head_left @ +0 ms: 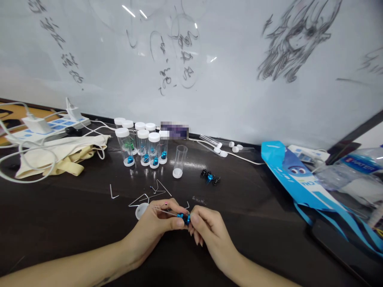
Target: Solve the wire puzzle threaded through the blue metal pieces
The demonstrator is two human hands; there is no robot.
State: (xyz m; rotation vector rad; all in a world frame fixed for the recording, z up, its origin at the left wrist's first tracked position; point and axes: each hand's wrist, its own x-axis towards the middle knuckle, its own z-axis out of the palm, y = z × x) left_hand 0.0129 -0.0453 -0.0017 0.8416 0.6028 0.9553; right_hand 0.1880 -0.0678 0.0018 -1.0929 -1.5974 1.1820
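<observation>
blue part (pixel 183 218), one: pinched by left hand (pixel 158 221) and right hand (pixel 211 225), before open-topped tube (pixel 180 160); capped tubes (pixel 154 150) left of it.

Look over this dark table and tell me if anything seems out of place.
One upright clear plastic tube stands open, unlike the clear plastic tubes with white caps to its left. A round white cap lies loose beside the left hand. Thin, bent silver metal rods lie scattered at differing angles.
</observation>
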